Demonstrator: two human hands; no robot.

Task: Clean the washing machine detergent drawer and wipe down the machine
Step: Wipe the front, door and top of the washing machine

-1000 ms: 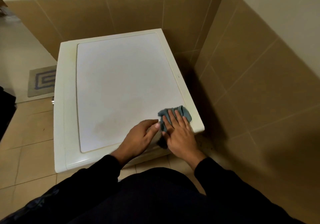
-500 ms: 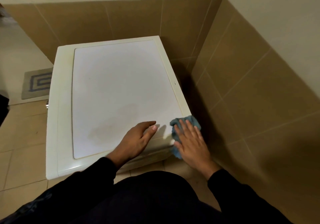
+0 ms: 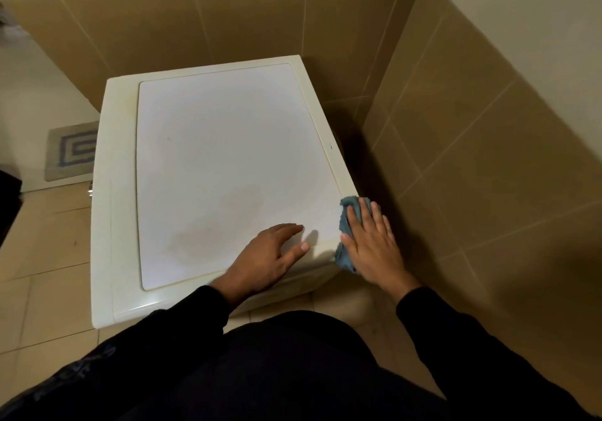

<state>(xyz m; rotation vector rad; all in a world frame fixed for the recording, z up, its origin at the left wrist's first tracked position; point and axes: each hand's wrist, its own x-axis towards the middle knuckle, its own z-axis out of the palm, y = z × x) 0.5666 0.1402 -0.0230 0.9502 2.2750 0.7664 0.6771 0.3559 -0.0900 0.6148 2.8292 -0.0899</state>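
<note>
The white washing machine (image 3: 215, 160) fills the middle of the head view, seen from above, with a faint brownish stain on its top near me. A blue-grey cloth (image 3: 347, 225) lies over the machine's near right corner. My right hand (image 3: 371, 241) presses flat on the cloth with straight fingers, at the corner and hanging over the right side. My left hand (image 3: 270, 257) rests on the top's near edge, fingers spread and relaxed, holding nothing. The detergent drawer is not visible.
Brown tiled walls (image 3: 488, 160) stand close behind and to the right of the machine, with a narrow dark gap between. A grey-and-blue mat (image 3: 70, 150) lies on the tiled floor (image 3: 42, 241) at left.
My right hand has slid the cloth rightward from the top's near edge to the right corner. My left hand stayed near the front edge and spread its fingers.
</note>
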